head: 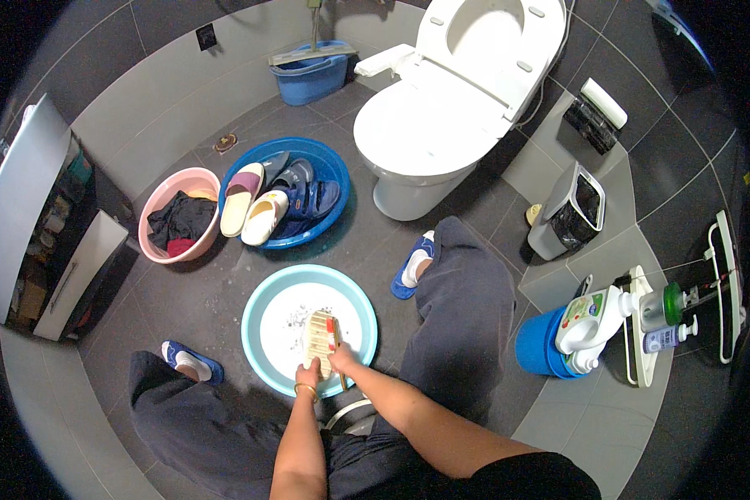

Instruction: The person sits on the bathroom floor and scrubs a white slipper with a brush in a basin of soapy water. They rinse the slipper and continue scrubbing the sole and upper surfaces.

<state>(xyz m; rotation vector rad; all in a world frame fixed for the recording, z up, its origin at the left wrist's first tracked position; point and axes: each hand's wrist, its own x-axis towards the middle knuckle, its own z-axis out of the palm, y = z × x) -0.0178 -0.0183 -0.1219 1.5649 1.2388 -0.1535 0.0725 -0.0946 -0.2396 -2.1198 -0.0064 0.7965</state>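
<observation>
My left hand (308, 373), with a bangle at the wrist, grips the near end of a cream slipper (318, 340), its ribbed sole turned up. In my right hand (342, 359) is a scrubbing brush (332, 329). The brush's red part lies against the right side of the sole, and its handle end pokes out below my fist. Both hands are over a light turquoise basin (250, 334) holding whitish suds with dark specks.
A blue basin (340, 212) of slippers and clogs (265, 219) stands ahead, beside a pink basin (150, 240) of cloth. Around are a toilet (425, 125), a mop bucket (312, 78), a waste bin (553, 219), a blue bucket (540, 340) with bottles and a cabinet (69, 281).
</observation>
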